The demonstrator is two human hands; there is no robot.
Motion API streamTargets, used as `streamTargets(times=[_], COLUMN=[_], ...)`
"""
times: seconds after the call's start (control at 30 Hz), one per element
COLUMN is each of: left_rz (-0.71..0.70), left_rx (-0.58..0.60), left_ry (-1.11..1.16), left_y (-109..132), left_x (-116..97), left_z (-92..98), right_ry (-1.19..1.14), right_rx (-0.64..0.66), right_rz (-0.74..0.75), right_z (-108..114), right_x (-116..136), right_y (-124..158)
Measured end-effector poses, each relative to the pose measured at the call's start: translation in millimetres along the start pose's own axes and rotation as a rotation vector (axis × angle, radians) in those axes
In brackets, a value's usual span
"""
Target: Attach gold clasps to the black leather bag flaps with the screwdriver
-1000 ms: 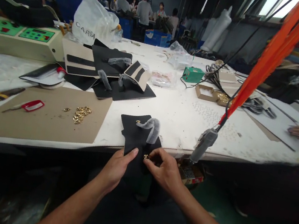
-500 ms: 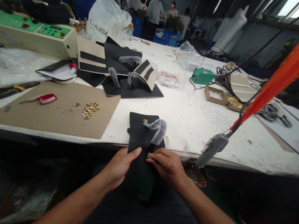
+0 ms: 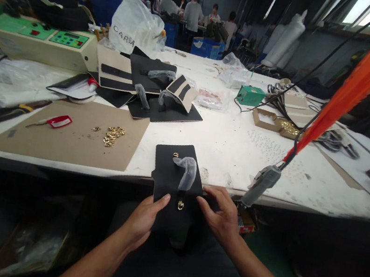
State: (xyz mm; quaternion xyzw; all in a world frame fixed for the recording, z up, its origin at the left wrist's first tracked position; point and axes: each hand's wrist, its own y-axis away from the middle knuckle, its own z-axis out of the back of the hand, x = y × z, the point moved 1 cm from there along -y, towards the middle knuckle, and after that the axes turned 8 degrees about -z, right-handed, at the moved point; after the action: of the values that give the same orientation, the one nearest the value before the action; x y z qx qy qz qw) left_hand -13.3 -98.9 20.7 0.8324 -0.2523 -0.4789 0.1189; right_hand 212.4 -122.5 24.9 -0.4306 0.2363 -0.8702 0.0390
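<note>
Since a moment ago, our right hand (image 3: 220, 213) has let go of the shiny lower gold fitting (image 3: 180, 205), which now sits uncovered on the flat, matte black panel (image 3: 167, 178), seemingly staying there without being pinched. The panel juts over the middle of the white surface's (image 3: 225, 150) near edge; our left hand (image 3: 141, 218) clamps its left side, thumb on top, while our right thumb and fingers, slightly parted, meet its right side, whether gripping we cannot tell. A curved handle (image 3: 188, 174) in cloudy, crinkled film arches between that fitting and a smaller-looking upper gold fitting (image 3: 175, 155).
</note>
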Motion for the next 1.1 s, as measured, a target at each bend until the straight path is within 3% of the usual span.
streamTargets(times=[0.07, 0.2, 0.33, 0.5, 0.63, 0.83, 1.1], left_rz=[0.055, 0.132, 0.047, -0.066, -0.153, -0.325, -0.324], left_rx=[0.057, 0.196, 0.106, -0.04, -0.081, 0.027, 0.136], left_ry=[-0.01, 0.003, 0.021, -0.053, -0.148, -0.528, -0.682], left_y=[8.7, 16.9, 3.5, -14.9, -15.5, -4.3, 8.9], left_x=[8.9, 18.0, 6.4, -1.9, -2.7, -26.6, -49.6], left_z=[12.0, 31.2, 30.1, 5.7, -6.4, -12.7, -27.3], right_ry=[-0.026, -0.076, -0.057, -0.025, -0.086, -0.036, 0.105], right_rx=[-0.04, 0.003, 0.201, 0.377, 0.421, 0.435, 0.445], right_rz=[-0.032, -0.025, -0.06, -0.101, -0.033, 0.074, 0.234], right_z=[4.8, -3.5, -30.8, -51.7, -44.1, -19.3, 3.2], right_x=[1.4, 8.4, 9.5, 9.9, 10.7, 26.6, 49.6], right_y=[-4.7, -25.5, -55.1, -69.7, -62.7, -67.4, -76.0])
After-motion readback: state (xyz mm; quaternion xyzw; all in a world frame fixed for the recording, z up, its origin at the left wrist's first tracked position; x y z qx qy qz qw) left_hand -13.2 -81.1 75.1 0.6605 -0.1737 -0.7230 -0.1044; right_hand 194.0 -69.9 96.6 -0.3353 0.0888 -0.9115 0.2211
